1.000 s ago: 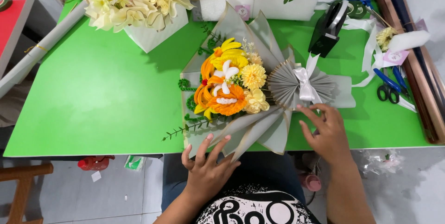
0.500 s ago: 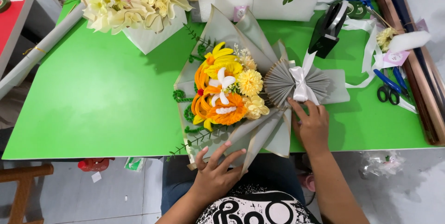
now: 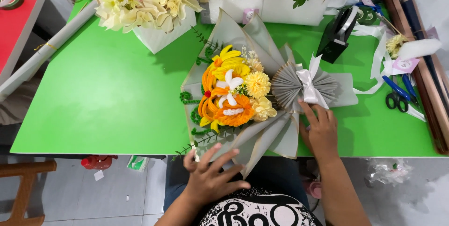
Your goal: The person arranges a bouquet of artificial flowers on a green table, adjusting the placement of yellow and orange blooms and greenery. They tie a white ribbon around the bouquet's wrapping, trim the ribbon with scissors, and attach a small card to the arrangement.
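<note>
Since earlier, our left hand (image 3: 210, 177) slid nearer, fingers spread flat on the wrap's near edge; our right hand (image 3: 320, 130) presses the bow end. Bouquet (image 3: 243, 97) lies left-right on the table (image 3: 103, 99).

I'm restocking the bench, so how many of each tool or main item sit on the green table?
Wrapped bouquet: 1
White flower boxes: 3
Scissors: 1
Black tape dispenser: 1
Total: 6
The left hand touches the wrapping's edge; the right hand is at the white bow.
</note>
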